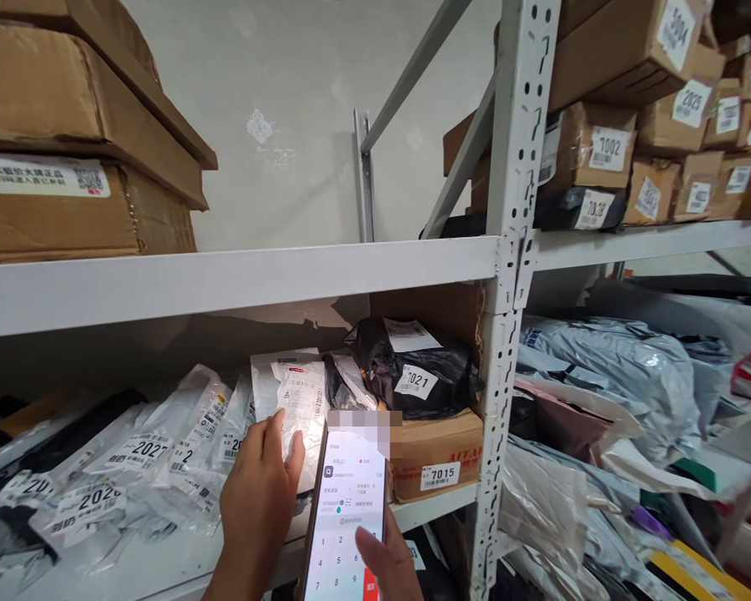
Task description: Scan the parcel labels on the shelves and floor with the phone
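1 phone sits clasped in the right hand, presumably angled so that thumb reaches the keypad; left hand, thumb and forefinger parted, has 1 white packet just beyond, contact unclear; right of the fingers, carton 7015 supports black parcel 7021.

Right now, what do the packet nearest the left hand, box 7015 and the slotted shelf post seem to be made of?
Packet: probably thin glossy plastic, going by its bright glare and creases.
Box 7015: likely brown cardboard, fairly dull, with flat faces and red print.
Shelf post: likely pale-painted metal, judging by its punched slots; which metal is unclear.
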Motion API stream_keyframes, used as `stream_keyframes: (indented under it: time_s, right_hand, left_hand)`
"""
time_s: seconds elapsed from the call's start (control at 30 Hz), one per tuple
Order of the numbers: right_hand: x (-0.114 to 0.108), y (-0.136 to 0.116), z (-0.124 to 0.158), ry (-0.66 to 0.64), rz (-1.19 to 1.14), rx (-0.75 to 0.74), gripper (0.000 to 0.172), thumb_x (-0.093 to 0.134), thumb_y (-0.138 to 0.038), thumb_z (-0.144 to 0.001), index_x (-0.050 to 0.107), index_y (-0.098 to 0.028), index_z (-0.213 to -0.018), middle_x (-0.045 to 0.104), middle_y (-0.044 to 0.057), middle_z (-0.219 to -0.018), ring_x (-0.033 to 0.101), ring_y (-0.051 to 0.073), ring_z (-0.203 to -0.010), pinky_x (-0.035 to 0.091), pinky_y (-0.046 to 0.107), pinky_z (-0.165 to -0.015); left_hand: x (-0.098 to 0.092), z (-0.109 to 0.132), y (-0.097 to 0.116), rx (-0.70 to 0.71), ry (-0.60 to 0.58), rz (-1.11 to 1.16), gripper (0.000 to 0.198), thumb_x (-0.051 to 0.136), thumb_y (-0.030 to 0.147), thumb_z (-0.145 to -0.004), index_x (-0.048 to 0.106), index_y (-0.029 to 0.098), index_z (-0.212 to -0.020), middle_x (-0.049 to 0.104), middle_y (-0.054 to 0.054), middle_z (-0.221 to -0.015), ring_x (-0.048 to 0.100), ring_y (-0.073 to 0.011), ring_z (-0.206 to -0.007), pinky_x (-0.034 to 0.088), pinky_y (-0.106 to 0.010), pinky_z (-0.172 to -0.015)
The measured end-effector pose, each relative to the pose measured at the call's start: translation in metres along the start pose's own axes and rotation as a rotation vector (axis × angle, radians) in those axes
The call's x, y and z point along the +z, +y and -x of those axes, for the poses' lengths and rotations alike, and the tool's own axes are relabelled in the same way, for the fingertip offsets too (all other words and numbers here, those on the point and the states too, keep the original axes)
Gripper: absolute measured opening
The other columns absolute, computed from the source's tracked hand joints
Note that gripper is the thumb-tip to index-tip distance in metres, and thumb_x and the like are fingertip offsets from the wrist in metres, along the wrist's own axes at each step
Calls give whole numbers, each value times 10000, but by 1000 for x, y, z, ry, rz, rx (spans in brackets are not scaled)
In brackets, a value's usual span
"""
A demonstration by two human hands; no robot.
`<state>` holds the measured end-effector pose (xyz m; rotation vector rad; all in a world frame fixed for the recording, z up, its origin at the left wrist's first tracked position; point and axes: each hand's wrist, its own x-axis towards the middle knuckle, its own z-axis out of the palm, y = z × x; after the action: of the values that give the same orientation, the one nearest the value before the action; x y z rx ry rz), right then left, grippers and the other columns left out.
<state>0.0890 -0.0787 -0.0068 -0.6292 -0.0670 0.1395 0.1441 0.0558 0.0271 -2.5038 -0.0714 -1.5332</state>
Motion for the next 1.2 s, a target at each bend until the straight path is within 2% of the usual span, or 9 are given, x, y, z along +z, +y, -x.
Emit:
stream_keyframes:
  time_s: [0.2,0.37,0.5,0.67,0.77,0.83,0.93,1.07,1.2]
  right_hand:
    - [3,-1,-4,19,-69,27,675,827,-573,-549,705,-181,-1083,787,113,-932,699,367,-973,560,485,-857]
    - [5,-6,-3,-28,-158,30,562,822,-425,-537,709,-217,-1046,790,62,-940,701,352,-964,548,467,-866]
    - [-1,-6,-1,-43,-124,59,474,733,-269,-548,689,-234,-1018,792,34,-876,720,324,-834,557,433,-747]
    - [-1,-6,-1,2,-39,110,565,574,-91,-467,651,-232,-1009,791,-11,-770,706,232,-666,506,305,-608]
    - [-2,-5,-2,1,-66,103,538,619,-117,-465,649,-242,-987,795,-11,-752,724,239,-687,494,291,-591]
    - [-4,-4,-3,-27,-67,73,527,703,-158,-464,666,-252,-981,803,2,-834,737,280,-766,522,327,-633]
    - [-8,-3,-2,-83,-31,33,542,777,-280,-516,680,-249,-1048,793,30,-957,718,331,-906,554,407,-750]
    - [-14,-1,-2,-112,-23,59,577,781,-479,-565,673,-241,-1080,784,51,-934,695,368,-970,555,471,-814]
    - [-20,1,-6,-82,-55,-33,559,781,-466,-580,648,-273,-1088,772,28,-998,665,352,-1052,524,474,-906]
  left_hand:
    - [0,0,-1,12,20,10,295,571,271,-894,586,130,-1152,678,-50,-995,675,-183,-849,474,-261,-629]
    - [-2,-1,0,-3,-5,22,297,526,278,-919,581,133,-1172,680,-47,-1005,673,-175,-835,475,-263,-610]
    - [-4,0,0,-20,-46,49,320,516,306,-926,572,137,-1191,678,-54,-1026,668,-173,-869,485,-255,-628]
    - [-1,2,-1,-31,-58,72,324,518,317,-925,565,144,-1194,671,-54,-1053,663,-171,-882,490,-252,-662]
    - [0,2,-1,-36,-48,73,328,526,319,-921,560,149,-1199,667,-46,-1041,661,-167,-866,476,-251,-632]
    - [0,2,-1,-28,-41,72,329,529,320,-920,561,145,-1196,665,-45,-1037,660,-167,-858,463,-253,-614]
    - [0,1,0,-15,-33,67,325,531,312,-919,561,139,-1194,662,-46,-1039,657,-172,-856,450,-259,-612]
    - [1,2,0,-13,-18,58,333,540,306,-914,559,137,-1201,655,-45,-1023,651,-174,-852,436,-261,-609]
    - [4,2,-1,23,49,53,321,536,308,-914,576,121,-1171,652,-50,-985,644,-178,-847,442,-258,-644]
